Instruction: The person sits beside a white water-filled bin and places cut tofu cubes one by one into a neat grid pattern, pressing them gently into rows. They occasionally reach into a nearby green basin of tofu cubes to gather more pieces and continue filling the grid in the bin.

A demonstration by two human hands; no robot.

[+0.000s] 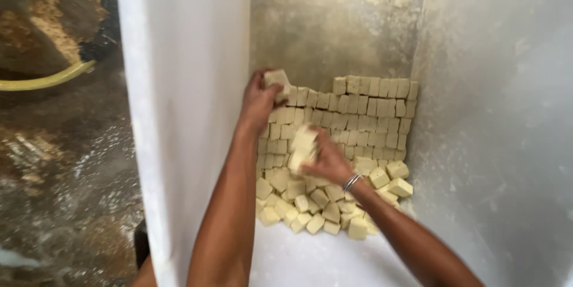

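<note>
Far out to the left of both hands, a yellow rubber hose [45,79] curves over wet, dirty concrete ground [65,161]. Nearer in, the tall white plastic side wall [179,114] of a large container rises just beside the left forearm.

The left hand [259,103] reaches deep inside, its fingers closed around a pale cream rectangular block [277,78], holding it at the upper left corner of a neatly stacked wall of pale cream blocks [352,120]. That stack stands against a dusty grey metal back panel [334,24] just beyond the hands.

Lower and to the right, the right hand [325,161], with a thin silver metal bangle [351,181] on its wrist, grips a blurred cluster of pale cream blocks [302,148] in front of the stack. Below and around this hand lies a loose heap of pale cream cubes [325,203] on the container's white floor [310,257]. Right of the hands is the white, powder-streaked opposite wall [495,114].
</note>
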